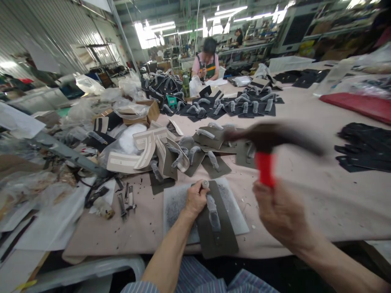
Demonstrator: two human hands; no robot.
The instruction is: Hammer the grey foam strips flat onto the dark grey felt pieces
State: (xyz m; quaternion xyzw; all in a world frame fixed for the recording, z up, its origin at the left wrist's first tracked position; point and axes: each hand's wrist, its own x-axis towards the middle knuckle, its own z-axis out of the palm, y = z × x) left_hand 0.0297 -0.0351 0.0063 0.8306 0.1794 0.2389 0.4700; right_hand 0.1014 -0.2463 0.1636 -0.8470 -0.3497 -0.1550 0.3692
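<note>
My left hand point(196, 199) is closed around a short metal punch point(205, 184), held upright at the top edge of a dark grey-brown panel point(224, 228). A handle wrapped in clear plastic point(213, 213) is fixed along the middle of that panel. Under it lies a pale, scuffed board point(175, 207). My right hand point(281, 207) grips a hammer point(266, 162) by its red handle, raised to the right of the panel. The dark hammer head is smeared by motion and stands apart from the punch.
Similar panels with wrapped handles point(214, 160) and light curved strips point(159, 142) lie beyond the board. Small tools point(124, 203) rest at the left. Black pieces point(365, 146) are stacked at the right. A co-worker point(207, 61) sits across the table behind more dark panels point(238, 103).
</note>
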